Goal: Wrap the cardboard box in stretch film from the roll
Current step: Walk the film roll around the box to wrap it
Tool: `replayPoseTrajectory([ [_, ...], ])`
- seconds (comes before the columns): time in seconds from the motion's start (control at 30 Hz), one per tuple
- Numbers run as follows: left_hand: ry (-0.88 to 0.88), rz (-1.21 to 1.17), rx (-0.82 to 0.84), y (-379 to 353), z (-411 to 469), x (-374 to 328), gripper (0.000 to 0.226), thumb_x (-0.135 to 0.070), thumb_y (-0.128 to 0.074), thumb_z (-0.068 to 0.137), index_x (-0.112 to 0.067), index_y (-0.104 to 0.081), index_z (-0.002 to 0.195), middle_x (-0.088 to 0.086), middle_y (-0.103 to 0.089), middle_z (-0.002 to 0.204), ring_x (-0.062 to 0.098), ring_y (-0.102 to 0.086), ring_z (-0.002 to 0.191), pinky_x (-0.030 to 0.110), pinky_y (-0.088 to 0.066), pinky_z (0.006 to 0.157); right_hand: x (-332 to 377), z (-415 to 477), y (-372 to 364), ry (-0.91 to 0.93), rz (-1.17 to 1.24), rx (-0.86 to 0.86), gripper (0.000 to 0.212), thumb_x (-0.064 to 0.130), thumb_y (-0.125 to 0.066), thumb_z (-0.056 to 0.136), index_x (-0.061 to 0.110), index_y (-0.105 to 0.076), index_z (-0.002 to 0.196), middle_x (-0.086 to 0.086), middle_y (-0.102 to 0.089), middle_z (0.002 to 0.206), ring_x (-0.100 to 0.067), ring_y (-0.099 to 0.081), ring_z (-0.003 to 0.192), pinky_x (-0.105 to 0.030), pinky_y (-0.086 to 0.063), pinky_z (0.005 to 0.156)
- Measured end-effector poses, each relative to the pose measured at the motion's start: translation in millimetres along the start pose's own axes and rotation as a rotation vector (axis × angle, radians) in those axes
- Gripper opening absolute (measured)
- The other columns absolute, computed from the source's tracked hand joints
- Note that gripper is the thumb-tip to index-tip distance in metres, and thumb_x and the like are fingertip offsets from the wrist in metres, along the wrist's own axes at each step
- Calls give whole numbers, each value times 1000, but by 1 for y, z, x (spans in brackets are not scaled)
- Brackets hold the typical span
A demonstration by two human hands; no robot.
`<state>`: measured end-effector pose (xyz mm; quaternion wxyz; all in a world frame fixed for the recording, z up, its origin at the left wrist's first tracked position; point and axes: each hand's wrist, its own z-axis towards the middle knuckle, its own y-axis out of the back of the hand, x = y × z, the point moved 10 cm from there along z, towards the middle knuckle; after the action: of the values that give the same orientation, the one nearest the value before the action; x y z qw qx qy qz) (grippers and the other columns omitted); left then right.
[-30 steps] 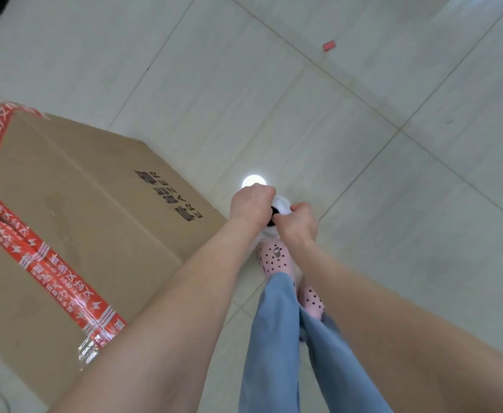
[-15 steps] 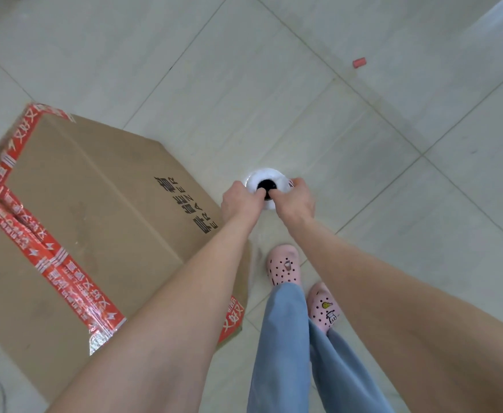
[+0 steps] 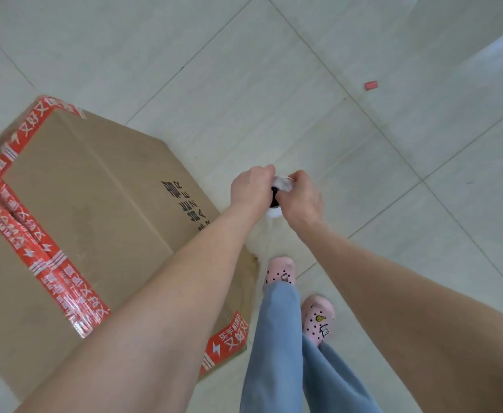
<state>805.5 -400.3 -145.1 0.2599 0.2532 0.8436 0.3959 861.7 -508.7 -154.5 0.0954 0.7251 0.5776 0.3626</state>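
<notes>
A large brown cardboard box (image 3: 95, 204) with red printed tape stands on the tiled floor at the left. Just right of its near corner, a white roll of stretch film (image 3: 275, 212) stands upright, seen from above with its dark core mostly hidden by my fingers. My left hand (image 3: 251, 186) and my right hand (image 3: 302, 196) both grip the top of the roll, pinching a crumpled bit of clear film (image 3: 281, 183) between them. A faint sheet of film seems to hang below the roll toward the box corner.
My feet in pink clogs (image 3: 280, 271) and blue trouser legs (image 3: 277, 353) stand just right of the box's near corner. A small red scrap (image 3: 370, 85) lies on the pale floor tiles at the upper right. Open floor lies beyond and right of the roll.
The view has shifted so the box shows more of its near corner. My hands stayed on the roll's top; the core, open to view half a second ago, is now mostly covered.
</notes>
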Motion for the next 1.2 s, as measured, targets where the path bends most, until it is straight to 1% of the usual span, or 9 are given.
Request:
replayPoseTrajectory([
  [0.13,212,-185,-49,12,3,39,18,-8,-49,80,-10,-55,97,10,-62,94,28,-52,77,32,-36,60,30,2,-5,84,18,-46,30,10,-51,83,18,-51,112,-1,-63,102,-23,-59,93,-31,-43,71],
  [0.27,366,-345,-73,19,5,72,14,-14,-54,79,-12,-54,93,9,-62,93,30,-58,82,33,-44,63,47,8,-17,109,88,-45,39,14,-54,85,16,-47,123,-2,-61,113,-23,-58,101,-30,-43,74],
  [0.43,567,-629,-64,18,1,113,25,-23,-57,84,-6,-52,101,11,-60,101,33,-65,86,43,-56,74,63,18,-48,56,57,119,39,33,-60,84,17,-46,117,-1,-56,94,-24,-59,85,-36,-50,71],
  [0.57,501,-445,11,27,10,124,23,-21,-57,83,-8,-51,101,9,-60,100,25,-55,82,31,-40,60,79,26,-61,45,13,147,28,27,-60,83,17,-43,104,1,-53,85,-23,-56,77,-29,-37,55],
  [0.77,203,-135,-12,42,35,100,45,-13,-48,87,-22,-49,131,5,-58,117,27,-56,106,33,-42,78,99,26,-65,103,-80,144,19,23,-58,80,24,-42,91,7,-53,71,-22,-58,72,-29,-38,52],
  [0.87,216,-86,-50,52,44,105,33,-11,-48,83,-17,-61,113,7,-61,105,29,-60,95,34,-45,72,114,30,-63,139,-129,166,16,20,-56,80,25,-47,92,0,-62,87,-24,-62,81,-37,-52,68],
  [1.0,378,-228,-114,59,41,126,24,-8,-45,81,-12,-59,99,8,-60,96,30,-58,85,36,-43,64,141,38,-61,236,-246,185,31,16,-54,82,22,-58,112,-3,-62,108,-25,-60,94,-39,-52,81],
  [1.07,509,-348,-136,55,34,139,15,-10,-47,79,-12,-55,92,7,-60,91,27,-55,78,33,-38,58,158,41,-62,319,-319,174,31,15,-53,83,21,-58,113,-2,-61,109,-23,-58,93,-33,-48,76],
  [1.2,771,-647,-188,47,20,161,11,-18,-55,76,-14,-50,85,4,-61,85,27,-59,77,31,-44,57,184,52,-67,382,-390,184,24,18,-54,85,18,-51,108,0,-56,107,-22,-51,84,-31,-37,66],
])
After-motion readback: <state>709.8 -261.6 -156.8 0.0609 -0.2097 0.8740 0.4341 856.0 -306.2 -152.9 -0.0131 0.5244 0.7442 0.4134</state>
